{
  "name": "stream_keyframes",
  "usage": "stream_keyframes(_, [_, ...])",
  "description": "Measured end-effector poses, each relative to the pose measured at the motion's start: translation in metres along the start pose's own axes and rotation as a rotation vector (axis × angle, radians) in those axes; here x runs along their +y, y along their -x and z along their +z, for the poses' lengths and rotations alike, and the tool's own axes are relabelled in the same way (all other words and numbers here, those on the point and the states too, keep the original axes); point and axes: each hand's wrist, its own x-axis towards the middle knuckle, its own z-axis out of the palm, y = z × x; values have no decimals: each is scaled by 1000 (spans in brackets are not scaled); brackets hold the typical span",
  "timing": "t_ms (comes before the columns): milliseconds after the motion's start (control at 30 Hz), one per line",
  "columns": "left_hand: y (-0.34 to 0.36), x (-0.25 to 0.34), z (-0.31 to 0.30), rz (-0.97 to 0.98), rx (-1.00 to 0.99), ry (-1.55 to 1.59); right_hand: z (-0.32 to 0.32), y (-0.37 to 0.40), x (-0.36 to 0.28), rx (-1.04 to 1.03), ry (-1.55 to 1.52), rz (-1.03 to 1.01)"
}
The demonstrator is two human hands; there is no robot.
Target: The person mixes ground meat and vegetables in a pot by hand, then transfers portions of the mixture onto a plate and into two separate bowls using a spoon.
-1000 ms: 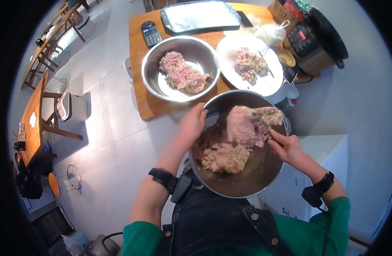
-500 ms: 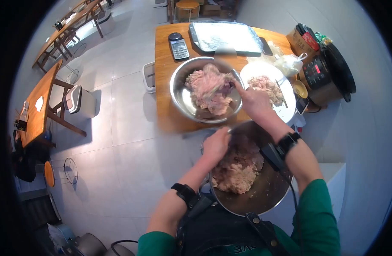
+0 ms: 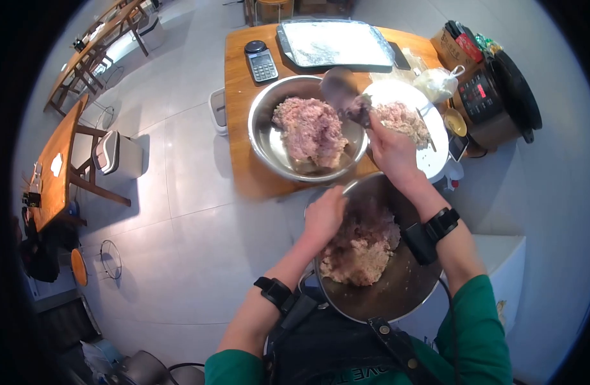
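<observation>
My right hand (image 3: 392,151) is closed round the handle of a metal ladle (image 3: 340,88), which is raised at the right rim of a steel bowl (image 3: 265,151). Pink minced meat (image 3: 309,131) lies heaped in that bowl. Nearer my body, a large deep pot (image 3: 404,295) holds more minced meat (image 3: 359,256). My left hand (image 3: 326,212) is closed at the far left rim of this pot, its fingers slightly blurred. Just beyond my right hand is a white plate (image 3: 430,160) with a smaller pile of mince (image 3: 404,122) and a thin utensil on it.
A foil-covered tray (image 3: 337,43), a calculator (image 3: 262,64) and a phone (image 3: 399,56) lie on the wooden table (image 3: 240,102). A knotted plastic bag (image 3: 436,83) and a dark cooker (image 3: 494,102) stand at the right. A lidded bin (image 3: 118,154) stands on the floor at the left.
The ladle and my right hand have moved from over the meat toward the bowl's right rim. The meat in the bowl now sits in one mound. My left hand remains at the pot's rim.
</observation>
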Motion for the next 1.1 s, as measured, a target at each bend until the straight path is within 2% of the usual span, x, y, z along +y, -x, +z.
stream_keyframes(67, [-3, -2, 1, 7, -3, 14, -9, 5, 9, -85, 65, -163])
stream_keyframes(133, [1, -7, 7, 83, 141, 21, -41, 21, 5, -123, 66, -140])
stream_keyframes(167, [1, -7, 6, 92, 141, 50, -63, 34, 1, -121, 2, -112])
stream_keyframes(200, [-1, -5, 2, 21, 18, 40, -78, 48, 2, -111, -57, -89])
stream_keyframes(233, [-4, -11, 6, 57, 39, 81, -90, 66, 10, -121, -44, -71])
stream_keyframes(300, [-3, -16, 13, 87, 45, 132, -117, 103, 26, -331, 137, 51])
stream_keyframes(333, [-4, -12, 9, 61, 24, 128, -121, 115, 33, -337, 141, 61])
stream_keyframes(400, [-1, -1, 1, 33, -18, 120, -113, 146, 55, -773, 413, 189])
stream_keyframes(467, [0, 17, -13, -71, -81, 101, -76, 180, 92, -932, 538, 143])
stream_keyframes(533, [-2, 25, -18, -120, -131, 67, -30, 215, 128, -912, 509, 174])
stream_keyframes(633, [-5, 19, -13, -114, -154, 17, 15, 228, 134, -940, 444, 263])
stream_keyframes(667, [-6, 13, -9, -75, -125, 3, 24, 227, 136, -952, 433, 267])
stream_keyframes(733, [-6, 2, -3, -46, -107, -15, 36, 225, 139, -959, 371, 416])
stream_keyframes(800, [-8, -6, -2, 121, -93, -60, 50, 232, 146, -902, 349, 353])
stream_keyframes(867, [-9, -6, -3, 105, -116, -76, 64, 235, 156, -837, 325, 285])
stream_keyframes(933, [-8, -6, -3, 84, -142, -96, 75, 228, 155, -918, 204, 436])
stream_keyframes(1100, [-9, 0, -5, 26, -151, -66, 93, 217, 152, -964, 79, 538])
